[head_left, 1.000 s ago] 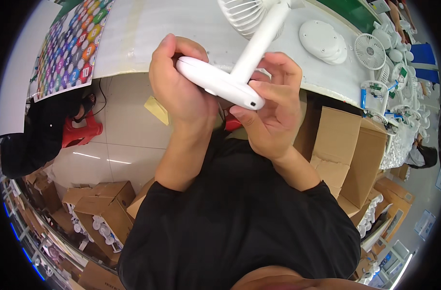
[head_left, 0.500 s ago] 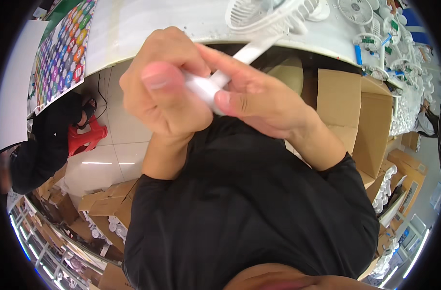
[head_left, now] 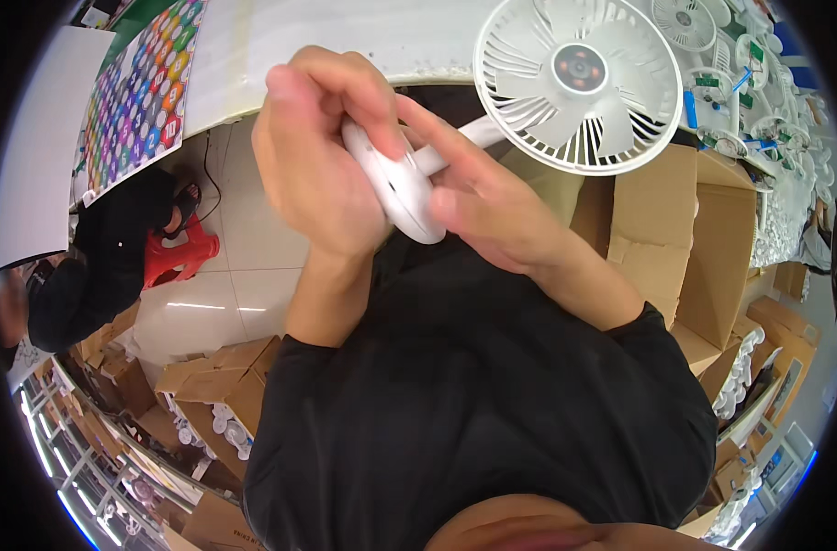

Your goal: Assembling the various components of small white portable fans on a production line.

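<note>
white fan [head_left: 579,78] centre to upper right of frame | left hand [head_left: 322,161]: fingers curled, clamped on base [head_left: 402,193] | right hand [head_left: 496,202]: thumb against base edge, other fingers by stem [head_left: 481,134], grip partly hidden | tip: brace base both sides, probably best keep head clear of table edge [head_left: 418,75]
</note>
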Available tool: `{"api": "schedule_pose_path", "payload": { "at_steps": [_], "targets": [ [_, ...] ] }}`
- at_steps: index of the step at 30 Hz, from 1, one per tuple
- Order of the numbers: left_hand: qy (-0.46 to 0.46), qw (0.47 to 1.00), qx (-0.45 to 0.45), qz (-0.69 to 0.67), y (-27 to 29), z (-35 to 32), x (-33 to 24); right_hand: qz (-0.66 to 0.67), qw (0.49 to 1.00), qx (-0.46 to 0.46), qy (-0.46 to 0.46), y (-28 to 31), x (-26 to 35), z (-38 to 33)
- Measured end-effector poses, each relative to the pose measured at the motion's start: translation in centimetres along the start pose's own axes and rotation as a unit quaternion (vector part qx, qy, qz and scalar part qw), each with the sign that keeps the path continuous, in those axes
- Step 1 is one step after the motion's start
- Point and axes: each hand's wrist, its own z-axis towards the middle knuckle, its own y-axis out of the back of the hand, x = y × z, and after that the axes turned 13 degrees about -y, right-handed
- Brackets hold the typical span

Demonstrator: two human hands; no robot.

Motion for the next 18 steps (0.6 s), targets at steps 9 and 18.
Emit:
{"api": "schedule_pose_path", "payload": {
  "at_steps": [9, 18],
  "targets": [
    [-0.125, 0.988, 0.083, 0.047, -0.7, -1.4, -1.1, -0.126, 0.992, 0.021, 0.018, -0.1, 0.2, -1.0],
    [0.054, 0.994, -0.095, -0.013, -0.9, -0.7, -0.4, -0.105, 0.987, 0.012, 0.121, 0.0, -1.2, 0.8]
  ]
}}
